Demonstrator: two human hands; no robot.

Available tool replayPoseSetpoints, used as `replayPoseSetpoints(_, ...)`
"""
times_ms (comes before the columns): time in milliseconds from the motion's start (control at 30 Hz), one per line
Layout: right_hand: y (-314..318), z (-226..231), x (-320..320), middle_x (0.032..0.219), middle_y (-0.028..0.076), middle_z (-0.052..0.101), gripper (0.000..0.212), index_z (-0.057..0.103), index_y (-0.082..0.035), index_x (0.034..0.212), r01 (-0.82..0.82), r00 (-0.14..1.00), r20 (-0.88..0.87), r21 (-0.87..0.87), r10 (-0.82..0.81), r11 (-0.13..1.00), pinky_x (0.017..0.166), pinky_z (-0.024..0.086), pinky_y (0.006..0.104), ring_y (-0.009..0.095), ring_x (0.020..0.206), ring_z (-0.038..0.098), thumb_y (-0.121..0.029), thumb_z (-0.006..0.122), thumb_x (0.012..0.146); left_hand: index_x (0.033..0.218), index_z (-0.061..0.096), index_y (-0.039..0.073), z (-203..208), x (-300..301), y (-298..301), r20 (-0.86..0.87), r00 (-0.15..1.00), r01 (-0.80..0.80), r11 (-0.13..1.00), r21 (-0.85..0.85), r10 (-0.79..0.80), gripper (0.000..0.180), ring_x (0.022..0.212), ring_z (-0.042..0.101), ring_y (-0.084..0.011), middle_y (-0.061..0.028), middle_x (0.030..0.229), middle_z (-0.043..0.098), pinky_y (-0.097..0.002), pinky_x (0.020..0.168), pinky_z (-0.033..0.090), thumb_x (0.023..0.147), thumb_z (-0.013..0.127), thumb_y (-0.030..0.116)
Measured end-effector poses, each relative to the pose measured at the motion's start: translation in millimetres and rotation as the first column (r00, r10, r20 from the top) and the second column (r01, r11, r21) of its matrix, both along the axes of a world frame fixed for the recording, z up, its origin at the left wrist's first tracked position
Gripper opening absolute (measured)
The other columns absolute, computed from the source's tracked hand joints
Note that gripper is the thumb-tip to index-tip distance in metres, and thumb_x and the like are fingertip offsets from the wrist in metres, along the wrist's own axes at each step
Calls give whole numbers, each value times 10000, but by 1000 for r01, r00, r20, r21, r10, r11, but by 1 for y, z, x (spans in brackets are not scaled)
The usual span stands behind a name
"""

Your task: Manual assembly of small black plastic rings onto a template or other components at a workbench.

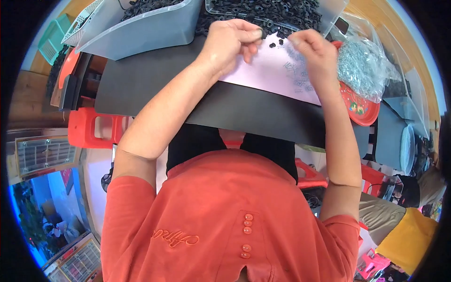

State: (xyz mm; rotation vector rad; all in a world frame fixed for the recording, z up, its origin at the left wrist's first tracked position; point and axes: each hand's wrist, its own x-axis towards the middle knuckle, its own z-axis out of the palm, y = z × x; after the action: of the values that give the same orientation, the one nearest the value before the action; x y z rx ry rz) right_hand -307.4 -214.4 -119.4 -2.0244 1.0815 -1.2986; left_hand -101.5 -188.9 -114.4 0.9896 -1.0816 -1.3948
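My left hand (233,41) is closed in a pinch over the far side of a pink sheet (263,75), with a small black part (262,34) at its thumb and fingertips. Across from it, my right hand (316,54) is also pinched, thumb against forefinger; anything between those fingertips is too small to make out. Between the hands, a few loose black parts (277,43) lie on the sheet. Many small clear bluish pieces (296,70) are scattered beside my right hand, which partly covers them. A heap of black parts (268,9) lies just beyond both hands.
A translucent grey bin (141,35) of black parts stands at the far left of the black table (155,70). To the right, a plastic bag of clear pieces (364,66) rests on a red tray (359,108). A red stool (96,127) stands left; another person's yellow garment (408,242) shows lower right.
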Motion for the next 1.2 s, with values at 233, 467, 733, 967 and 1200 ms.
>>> replayPoseSetpoints(233,5,7,3,787,122,627,76,652,-54,748,-186,750,-660,-262,-35,947,715,490,397,312,789,625,-112,605,746,970,597,-61,5,19,-7,-122,982,-141,990,33,144,167,633,578,-150,-115,798,622,-255,508,452,880,612,78)
replayPoseSetpoints(467,-21,10,12,794,92,629,141,679,-82,777,-60,754,-638,-302,-155,951,696,472,409,288,814,624,-194,595,790,950,604,-55,5,17,-6,-103,990,-97,995,17,99,159,611,585,-154,-118,787,626,-262,498,446,866,623,78)
replayPoseSetpoints(733,-15,-4,35,887,86,624,185,650,-67,855,-44,495,-803,-404,-331,914,751,414,433,270,913,590,-241,647,791,890,620,-43,5,6,2,-77,996,-50,998,42,53,113,566,569,-136,-97,723,618,-257,460,419,852,628,63)
replayPoseSetpoints(967,-11,-5,35,860,103,636,161,630,-53,802,-122,598,-747,-445,-292,887,715,433,433,289,849,613,-203,673,761,872,620,-34,2,2,0,23,1000,-11,998,68,9,92,554,558,-119,-82,723,615,-247,455,412,857,621,57)
replayPoseSetpoints(1200,-11,7,23,757,39,628,68,615,1,847,-250,954,242,326,175,911,624,478,243,99,684,587,-60,631,820,902,634,-36,6,-8,7,222,974,-33,999,-36,40,114,564,541,-99,-57,723,610,-242,473,424,851,623,65)
